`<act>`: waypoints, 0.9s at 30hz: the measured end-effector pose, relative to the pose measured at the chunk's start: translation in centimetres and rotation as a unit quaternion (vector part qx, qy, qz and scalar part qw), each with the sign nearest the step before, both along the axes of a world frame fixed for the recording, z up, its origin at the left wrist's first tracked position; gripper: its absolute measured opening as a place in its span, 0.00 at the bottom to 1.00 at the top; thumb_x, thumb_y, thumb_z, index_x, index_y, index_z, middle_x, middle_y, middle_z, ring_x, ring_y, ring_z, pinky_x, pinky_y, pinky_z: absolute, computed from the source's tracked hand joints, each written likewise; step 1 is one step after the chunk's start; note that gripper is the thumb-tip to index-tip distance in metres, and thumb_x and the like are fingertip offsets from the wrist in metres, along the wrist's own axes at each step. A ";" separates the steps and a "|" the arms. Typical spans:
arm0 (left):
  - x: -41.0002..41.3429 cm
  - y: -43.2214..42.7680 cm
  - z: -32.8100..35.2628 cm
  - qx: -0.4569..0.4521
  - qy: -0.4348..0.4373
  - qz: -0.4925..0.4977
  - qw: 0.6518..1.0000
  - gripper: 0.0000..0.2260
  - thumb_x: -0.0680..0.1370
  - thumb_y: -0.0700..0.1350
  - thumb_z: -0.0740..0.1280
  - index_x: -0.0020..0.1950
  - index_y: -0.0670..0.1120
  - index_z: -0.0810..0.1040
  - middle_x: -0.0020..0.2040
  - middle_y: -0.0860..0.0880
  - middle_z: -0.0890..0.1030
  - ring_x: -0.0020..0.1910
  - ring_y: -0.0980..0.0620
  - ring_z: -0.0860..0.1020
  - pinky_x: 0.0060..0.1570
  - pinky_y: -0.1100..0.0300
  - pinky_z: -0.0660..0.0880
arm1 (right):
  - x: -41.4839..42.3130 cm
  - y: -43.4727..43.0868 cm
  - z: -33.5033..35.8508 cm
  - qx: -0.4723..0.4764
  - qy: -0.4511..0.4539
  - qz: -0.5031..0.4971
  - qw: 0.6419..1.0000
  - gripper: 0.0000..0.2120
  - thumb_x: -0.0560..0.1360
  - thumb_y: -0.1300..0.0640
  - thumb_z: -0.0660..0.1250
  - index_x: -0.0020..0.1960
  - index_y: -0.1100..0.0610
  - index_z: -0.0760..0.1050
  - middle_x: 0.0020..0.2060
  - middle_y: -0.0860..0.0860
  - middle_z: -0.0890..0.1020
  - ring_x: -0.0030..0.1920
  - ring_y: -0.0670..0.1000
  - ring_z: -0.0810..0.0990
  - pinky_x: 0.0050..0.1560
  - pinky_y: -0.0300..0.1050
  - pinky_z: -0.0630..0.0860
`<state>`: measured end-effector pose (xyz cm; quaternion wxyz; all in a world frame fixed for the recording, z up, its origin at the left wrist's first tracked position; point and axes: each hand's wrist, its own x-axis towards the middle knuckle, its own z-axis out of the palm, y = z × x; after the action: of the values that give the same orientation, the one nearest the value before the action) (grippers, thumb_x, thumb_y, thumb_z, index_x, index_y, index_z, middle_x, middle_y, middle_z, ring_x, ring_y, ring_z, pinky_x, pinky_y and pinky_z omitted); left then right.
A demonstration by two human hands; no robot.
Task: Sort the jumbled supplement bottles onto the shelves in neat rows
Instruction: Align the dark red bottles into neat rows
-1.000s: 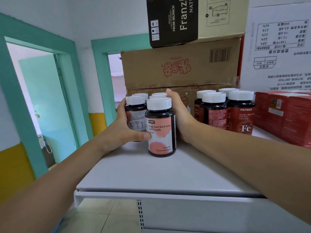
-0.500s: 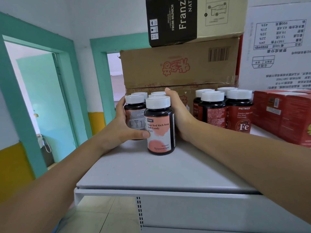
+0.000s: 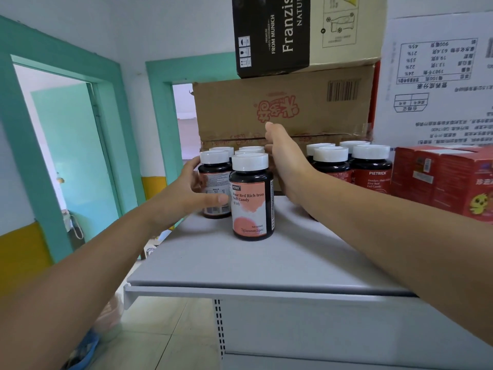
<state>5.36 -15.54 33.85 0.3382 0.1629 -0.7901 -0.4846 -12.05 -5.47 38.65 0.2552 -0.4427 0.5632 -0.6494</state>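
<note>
Several dark supplement bottles with white caps and pink labels stand clustered on the grey shelf (image 3: 240, 263). The front bottle (image 3: 250, 206) reads "Four Red Rich Iron Soft Candy". My left hand (image 3: 189, 190) cups the left bottle (image 3: 216, 182), fingers at its side and thumb across its front. My right hand (image 3: 286, 161) is just right of the cluster, fingers straight and pointing up, holding nothing. A second group of red-label bottles (image 3: 370, 177) stands further right, partly hidden by my right forearm.
Behind the bottles a brown cardboard box (image 3: 280, 108) carries a black and cream box (image 3: 272, 36). A white carton (image 3: 437, 89) and red boxes (image 3: 440, 180) fill the right. The shelf's left edge drops to a tiled floor; teal door frames stand beyond.
My right hand has come off the right side of the pink-label cluster and risen with straight fingers. My left hand stays on the left bottle.
</note>
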 end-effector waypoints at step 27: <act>1.0 0.8 0.4 -0.044 -0.148 0.025 0.988 0.49 0.53 0.65 0.81 0.70 0.56 0.66 0.64 0.58 0.79 0.62 0.61 0.77 0.63 0.60 0.73 | 1.5 2.4 -0.4 0.011 -0.002 0.031 0.999 0.17 0.82 0.46 0.52 0.48 0.51 0.76 0.46 0.50 0.83 0.47 0.47 0.80 0.59 0.47 0.72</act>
<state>6.38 -14.73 34.30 0.2365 0.2379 -0.8477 -0.4110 -10.56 -3.07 38.25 0.2815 -0.4559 0.5554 -0.6359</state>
